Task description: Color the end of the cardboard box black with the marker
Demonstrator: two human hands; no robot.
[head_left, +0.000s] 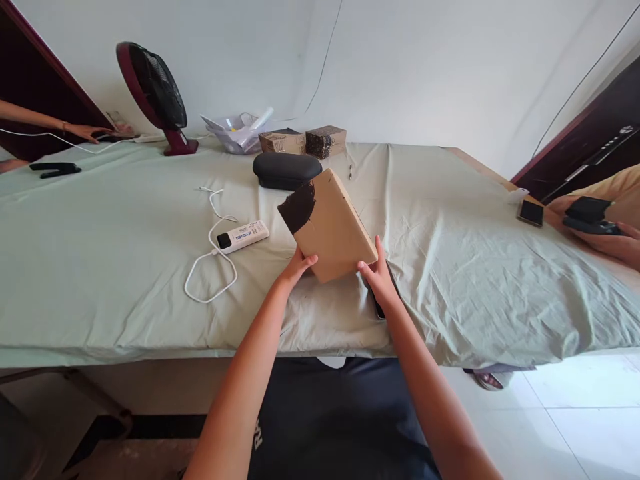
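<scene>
A brown cardboard box (333, 230) with a dark painted corner is held tilted above the cloth-covered table. My left hand (296, 267) grips its lower left edge, thumb on the near face. On the lower right corner, my right hand (377, 272) holds it with the thumb in front and the fingers along the side. Partly hidden beneath my right hand and wrist lies a dark phone-like object (379, 308). Just beyond the box rests a black zip case (286, 171). To the left are a white power bank (243, 237) and a white cable (187, 283).
Two dark-marked cardboard boxes (326, 141) and a plastic basket (237, 137) stand by the wall, near a fan (157, 90). Another person's hand (87, 132) is at far left, by a black stapler-like tool (55, 169). A phone (530, 213) lies near another person at right.
</scene>
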